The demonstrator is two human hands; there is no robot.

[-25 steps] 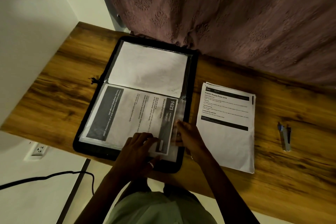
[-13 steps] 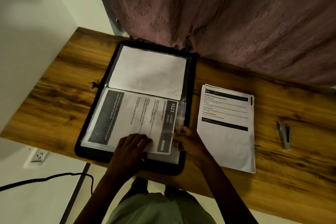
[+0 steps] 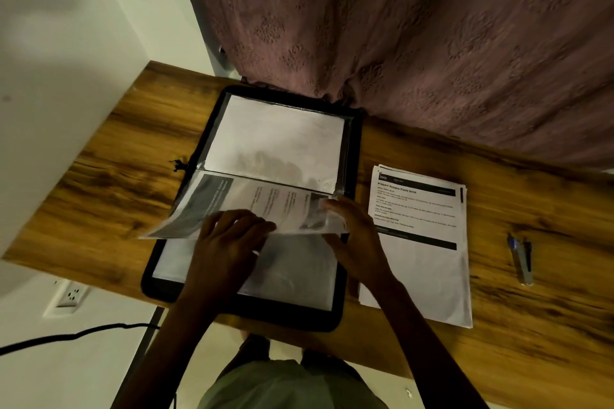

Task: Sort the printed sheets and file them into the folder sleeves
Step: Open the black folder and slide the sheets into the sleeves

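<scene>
A black folder point(image 3: 352, 156) lies open on the wooden desk point(image 3: 109, 183). Its far half shows a sleeve with a blank white sheet point(image 3: 275, 139). A clear sleeve holding a printed sheet point(image 3: 246, 206) is lifted off the near half, tilted up toward the spine. My left hand point(image 3: 226, 242) grips its near edge from above. My right hand point(image 3: 355, 236) holds its right end, fingers curled at the corner. Under it lies another clear sleeve point(image 3: 292, 269). A stack of printed sheets point(image 3: 422, 242) rests to the right of the folder.
Two pens point(image 3: 520, 257) lie on the desk at the right. A mauve curtain point(image 3: 415, 36) hangs behind the desk. A white wall stands at the left, with a socket point(image 3: 68, 295) and a black cable point(image 3: 76, 335) below the desk edge.
The filled sleeve, flat on the near half before, has been lifted at its near edge and is turning up toward the spine. Both hands rose with it. The sleeve beneath is now exposed.
</scene>
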